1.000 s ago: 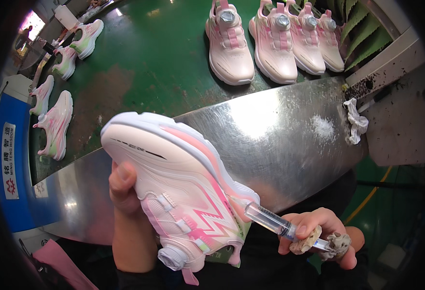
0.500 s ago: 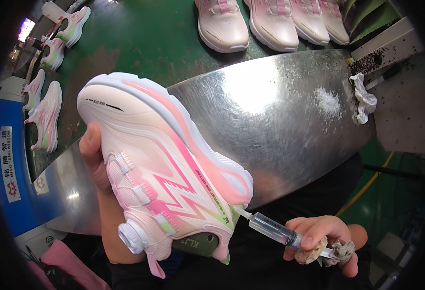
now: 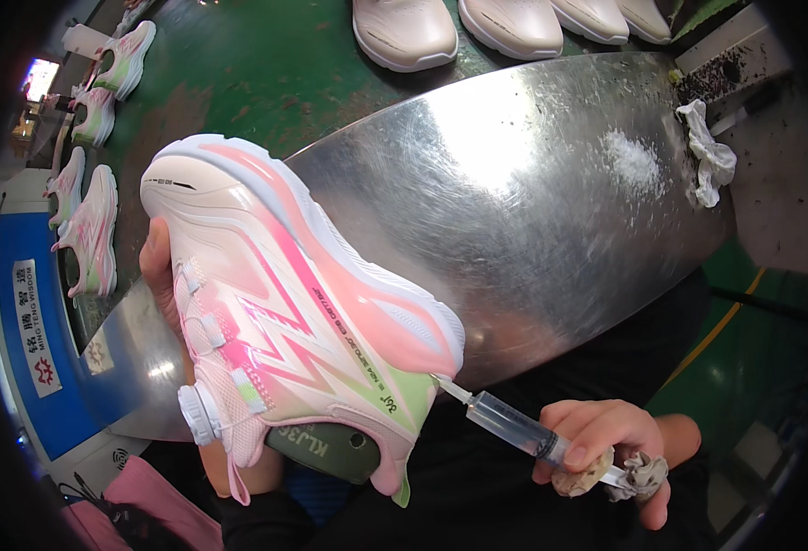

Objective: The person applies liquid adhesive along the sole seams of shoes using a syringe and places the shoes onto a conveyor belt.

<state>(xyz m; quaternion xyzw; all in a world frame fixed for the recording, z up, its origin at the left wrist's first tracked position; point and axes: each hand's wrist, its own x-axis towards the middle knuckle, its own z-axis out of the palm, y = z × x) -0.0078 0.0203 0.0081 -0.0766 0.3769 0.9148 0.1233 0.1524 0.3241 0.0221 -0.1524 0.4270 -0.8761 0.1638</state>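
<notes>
A pink, white and green sports shoe (image 3: 331, 303) is tilted in front of me, toe up to the left. My left hand (image 3: 158, 266) grips it from the instep side; most of its fingers are hidden behind the shoe. A dark green shoe last (image 3: 321, 450) shows in the shoe's opening. In my right hand (image 3: 606, 445) is a clear syringe (image 3: 514, 427) with grey, wrapped-looking material on its finger grip and plunger end. The syringe's thin tip meets the heel, at the seam between upper and sole. Some clear content shows in the barrel.
Beyond the shoe lies a scratched metal plate (image 3: 533, 239) with white flakes (image 3: 634, 163) on it. A crumpled white cloth (image 3: 707, 151) hangs at its right end. Pale shoes (image 3: 404, 32) line the green surface (image 3: 266, 55) behind. More shoes (image 3: 92, 230) stand at the left.
The shoe has shifted a little left and turned, showing more of its side. The syringe has followed slightly left, its tip still at the heel seam. The background has shifted too.
</notes>
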